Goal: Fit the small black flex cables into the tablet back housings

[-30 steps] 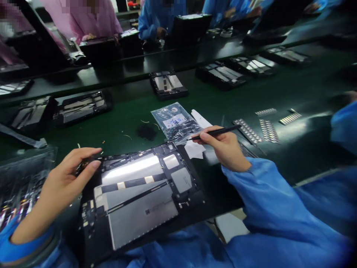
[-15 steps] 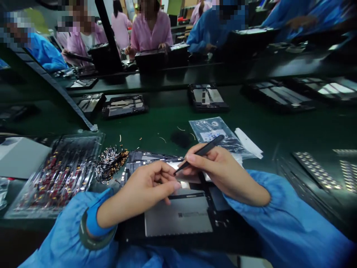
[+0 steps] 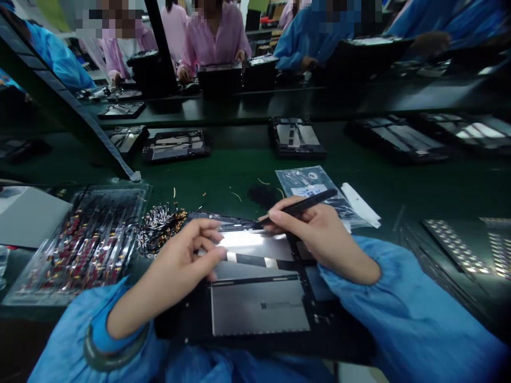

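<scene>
Black-framed and opened, the tablet chassis (image 3: 255,298) lies at the near edge of the green bench (image 3: 223,175), its bare metal plates facing up. The left hand (image 3: 175,271) rests on the upper left of the chassis, fingers curled and nearly closed; whether they pinch a small part cannot be told. The right hand (image 3: 319,234) grips a black stylus tool (image 3: 297,207) in a pen hold, its tip lowered to the far edge of the chassis. A loose heap of small cable parts (image 3: 159,226) sits just left of the chassis, beside a clear parts tray (image 3: 83,244). A clear bag (image 3: 311,189) lies far right of the tool.

Risk (judgement): a slip of the tip could scratch the plates or dislodge a connector, because the chassis is steadied by one hand only.
</scene>
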A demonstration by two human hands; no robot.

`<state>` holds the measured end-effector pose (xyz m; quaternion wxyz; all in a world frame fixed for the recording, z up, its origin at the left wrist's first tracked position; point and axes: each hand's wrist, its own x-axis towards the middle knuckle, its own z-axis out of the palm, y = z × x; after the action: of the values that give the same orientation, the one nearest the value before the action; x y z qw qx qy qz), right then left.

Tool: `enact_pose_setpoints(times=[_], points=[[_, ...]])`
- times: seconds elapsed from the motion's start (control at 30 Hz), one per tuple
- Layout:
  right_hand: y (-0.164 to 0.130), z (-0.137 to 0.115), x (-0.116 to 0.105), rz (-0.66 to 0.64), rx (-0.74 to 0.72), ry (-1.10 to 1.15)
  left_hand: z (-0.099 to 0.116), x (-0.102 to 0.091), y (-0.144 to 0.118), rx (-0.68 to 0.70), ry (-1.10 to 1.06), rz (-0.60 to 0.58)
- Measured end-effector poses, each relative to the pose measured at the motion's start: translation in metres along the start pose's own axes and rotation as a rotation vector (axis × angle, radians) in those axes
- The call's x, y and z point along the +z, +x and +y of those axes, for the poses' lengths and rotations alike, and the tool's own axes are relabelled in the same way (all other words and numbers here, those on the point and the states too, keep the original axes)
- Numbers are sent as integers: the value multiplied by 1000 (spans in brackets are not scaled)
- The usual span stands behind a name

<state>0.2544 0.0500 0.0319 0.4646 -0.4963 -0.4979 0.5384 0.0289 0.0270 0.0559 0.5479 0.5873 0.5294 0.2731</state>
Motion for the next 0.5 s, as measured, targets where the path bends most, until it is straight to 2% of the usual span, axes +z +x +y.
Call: enact_pose_setpoints(times=[0.2,0.37,0.43,0.5], points=[[7,10,1,35,-120,-273,-7,-31,-21,10,47,191],[6,14,2,42,-183,-378,-15,-41,-37,-26,90,313],[6,14,3,63,-187,-385,-17,-45,-42,-39,125,375],[6,13,4,121,-131,-296,-20,-54,-47,-40,188,467]])
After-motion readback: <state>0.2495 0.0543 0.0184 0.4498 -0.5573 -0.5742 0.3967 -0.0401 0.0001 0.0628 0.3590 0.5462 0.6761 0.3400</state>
